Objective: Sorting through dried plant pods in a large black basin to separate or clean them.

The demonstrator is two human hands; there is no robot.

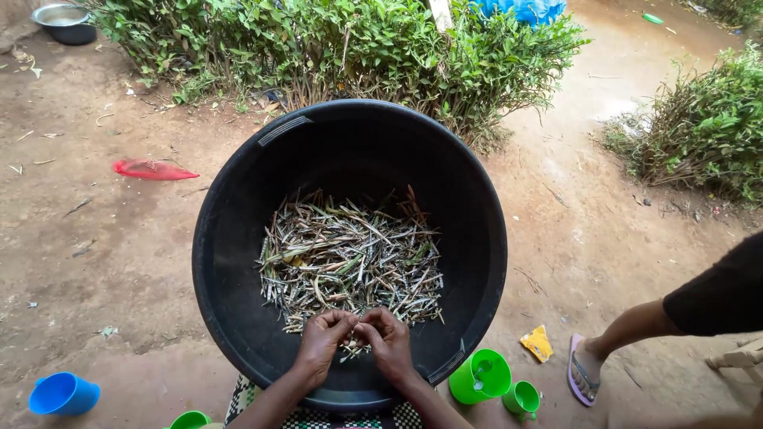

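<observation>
While both hands pinch one pod (355, 332) between fingers (343, 322), left hand (322, 342), right hand (389, 343), over black tub (230, 238)

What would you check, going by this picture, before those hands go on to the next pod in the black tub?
1. Both hands over the tub: ok. Left hand and right hand meet above the black tub.
2. Pod gripped between the fingertips: cannot tell, too small to see.
3. Pile of thin dry pods within reach: ok, it lies just beyond the hands.
4. Tub sitting steady: ok, it rests level on the dirt.
5. Green cups out of the way: ok, beside the tub.
6. Bystander's foot clear of the tub: ok, apart from it.
</observation>
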